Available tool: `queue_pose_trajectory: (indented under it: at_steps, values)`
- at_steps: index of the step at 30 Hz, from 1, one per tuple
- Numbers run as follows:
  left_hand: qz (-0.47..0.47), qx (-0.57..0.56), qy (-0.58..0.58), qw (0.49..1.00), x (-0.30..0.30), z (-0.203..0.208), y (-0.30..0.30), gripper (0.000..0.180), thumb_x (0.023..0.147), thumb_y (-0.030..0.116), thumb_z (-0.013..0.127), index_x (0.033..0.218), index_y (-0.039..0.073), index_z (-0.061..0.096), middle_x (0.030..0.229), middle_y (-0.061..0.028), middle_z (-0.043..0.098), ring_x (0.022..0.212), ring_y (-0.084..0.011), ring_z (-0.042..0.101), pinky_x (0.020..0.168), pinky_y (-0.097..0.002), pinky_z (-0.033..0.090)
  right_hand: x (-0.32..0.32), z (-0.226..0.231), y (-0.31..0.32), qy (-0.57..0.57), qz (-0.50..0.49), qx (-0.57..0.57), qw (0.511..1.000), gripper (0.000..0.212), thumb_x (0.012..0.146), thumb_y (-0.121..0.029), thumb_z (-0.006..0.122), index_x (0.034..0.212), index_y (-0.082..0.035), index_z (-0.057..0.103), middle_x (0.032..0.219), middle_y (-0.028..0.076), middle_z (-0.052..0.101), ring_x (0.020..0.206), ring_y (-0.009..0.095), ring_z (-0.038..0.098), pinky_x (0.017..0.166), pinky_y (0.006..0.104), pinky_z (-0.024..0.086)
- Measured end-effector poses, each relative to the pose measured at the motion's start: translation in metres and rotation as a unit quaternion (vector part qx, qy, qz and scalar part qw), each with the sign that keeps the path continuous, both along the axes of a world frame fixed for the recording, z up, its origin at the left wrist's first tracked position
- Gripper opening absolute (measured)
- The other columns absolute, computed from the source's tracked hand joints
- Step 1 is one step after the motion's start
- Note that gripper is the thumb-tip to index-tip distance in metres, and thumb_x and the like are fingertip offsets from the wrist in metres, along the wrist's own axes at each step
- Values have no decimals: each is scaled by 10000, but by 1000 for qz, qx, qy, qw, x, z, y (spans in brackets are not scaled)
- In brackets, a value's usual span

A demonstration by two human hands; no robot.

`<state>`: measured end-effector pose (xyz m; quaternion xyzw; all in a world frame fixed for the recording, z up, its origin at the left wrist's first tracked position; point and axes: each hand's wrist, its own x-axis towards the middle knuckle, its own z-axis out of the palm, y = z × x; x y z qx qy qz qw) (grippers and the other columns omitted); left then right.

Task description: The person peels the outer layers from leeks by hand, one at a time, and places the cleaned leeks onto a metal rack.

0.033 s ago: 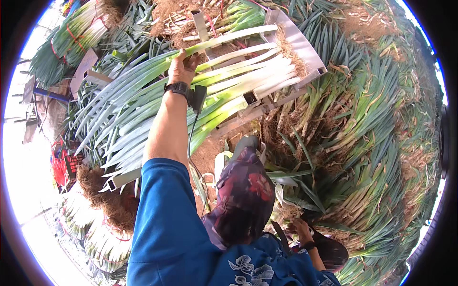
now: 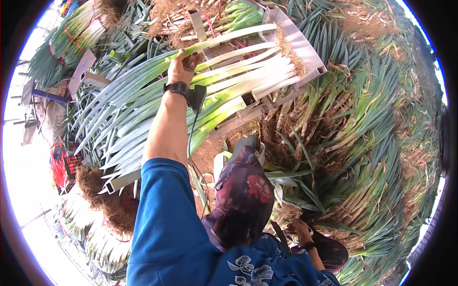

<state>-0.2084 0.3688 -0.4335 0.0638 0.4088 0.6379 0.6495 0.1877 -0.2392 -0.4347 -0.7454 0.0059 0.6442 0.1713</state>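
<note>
Several long green onions (image 2: 229, 81) lie side by side in a metal tray (image 2: 305, 47). The left hand (image 2: 181, 66) closes around one stalk at mid-length. They look light and bendy, so gripping the firm white shank seems safest. The right hand (image 2: 300, 229) rests low among loose leaves, its grip unclear.

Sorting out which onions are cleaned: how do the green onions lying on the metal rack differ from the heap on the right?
The green onions on the metal rack lie straight and side by side, their white stalks bare and clean; the heap on the right is jumbled, tangled with brown roots and dry leaves. The left hand rests on the rack's onions; the right hand reaches into the heap. Both have long green tops and rooted ends.
</note>
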Motion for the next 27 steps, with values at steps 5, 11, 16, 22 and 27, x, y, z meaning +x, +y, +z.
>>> queue_pose_trajectory:
  at_steps: [5,11,16,22,27]
  values:
    - [-2,-13,-5,1000,1,-14,4,117,880,85,576,965,4,563,950,-176,642,955,-327,623,870,-451,541,1,0,2,9,-30,-12,999,304,886,-226,514,1106,-19,540,919,131,627,789,250,648,736,387,540]
    - [-9,-23,31,999,12,-23,3,199,919,152,564,997,-30,547,1033,-235,625,965,-356,632,855,-445,557,3,-13,21,9,-24,-23,999,300,874,-243,543,1084,-29,541,903,104,623,777,222,644,701,350,523]
    - [-153,-139,130,970,23,-3,-3,319,987,244,403,977,-6,600,897,-149,682,892,-287,668,730,-367,551,4,-13,41,-21,-10,12,1000,302,894,-219,530,1105,-6,566,844,73,628,742,192,629,635,327,502]
    - [0,-64,432,900,-56,65,15,460,908,430,491,747,10,589,581,-58,560,435,-186,578,390,-288,383,8,-17,38,-56,-9,20,998,201,846,-158,533,989,-24,577,882,89,620,759,214,650,660,323,497]
    - [-152,168,688,690,-88,37,33,228,865,202,607,1028,42,609,806,-21,608,730,-125,619,619,-267,493,37,-27,41,-64,58,8,996,138,805,-118,565,900,-27,609,878,91,629,745,199,651,622,311,485]
